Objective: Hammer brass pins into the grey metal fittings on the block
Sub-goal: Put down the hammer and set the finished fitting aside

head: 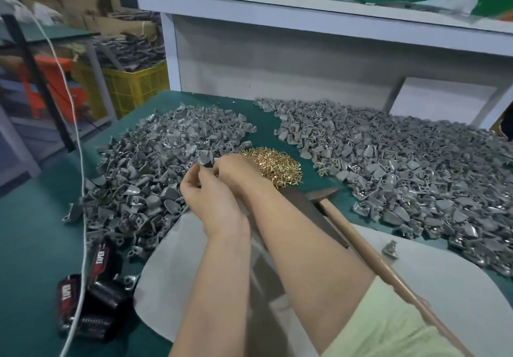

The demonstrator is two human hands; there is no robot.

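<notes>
small dull-grey wedge-shaped fitting [204, 161], pinched tight between curled fingertips of left hand [208, 193] and right hand [236, 170], shiny brass pins [273, 166] heaped just right of the grip, wooden-handled hammer [361, 243] further right

Bright, even diffuse light, soft shadows, glints on the brass pins [273, 166], wide-angle bowing and blur toward edges.

On the table [36, 231], one pile of fittings [155, 162] is located left of centre and a second pile [402, 168] at the right, with a heap of pins [274, 168] between them. At centre, a single fitting [205, 160] is held by the left hand [208, 190], the right hand [236, 170] just beside it. A hammer [361, 243] is laid just right of the block [311, 209], below the pins.
</notes>
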